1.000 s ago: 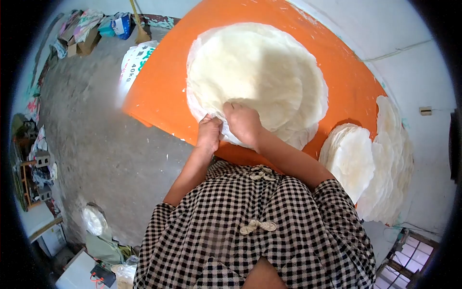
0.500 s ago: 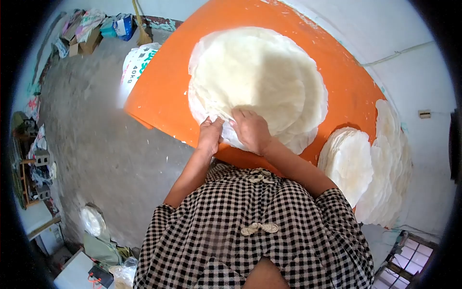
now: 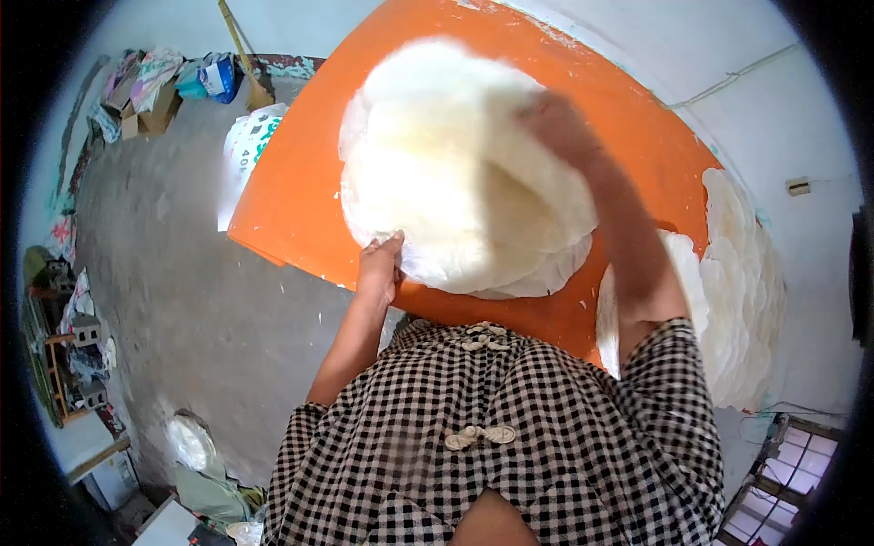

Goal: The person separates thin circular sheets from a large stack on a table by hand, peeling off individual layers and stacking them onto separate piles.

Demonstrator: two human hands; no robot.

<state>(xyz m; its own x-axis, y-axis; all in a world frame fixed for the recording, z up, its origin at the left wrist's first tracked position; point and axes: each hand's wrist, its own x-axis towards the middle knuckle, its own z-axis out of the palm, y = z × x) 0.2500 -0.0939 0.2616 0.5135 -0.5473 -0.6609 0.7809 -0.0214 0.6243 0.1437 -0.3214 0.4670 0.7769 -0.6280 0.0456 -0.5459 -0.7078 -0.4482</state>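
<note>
A stack of large, thin, round, off-white flatbread sheets point(image 3: 428, 173) lies on an orange covering. At its near left edge my left hand point(image 3: 380, 264) pinches the rim, thumb on top. My right hand point(image 3: 555, 123) is over the far right edge of the stack, smeared by motion. Its fingers are too blurred to show whether they grip a sheet. A shadow falls across the right part of the stack.
The orange covering point(image 3: 300, 173) reaches to the wall. At the right stand a smaller pile of sheets point(image 3: 685, 273), partly behind my right arm, and overlapping sheets point(image 3: 742, 300). A white printed sack point(image 3: 241, 159) and a broom point(image 3: 258, 91) are at the left.
My right hand has moved from beside the left hand at the near edge to the far right edge. My left hand stays at the near left rim.
</note>
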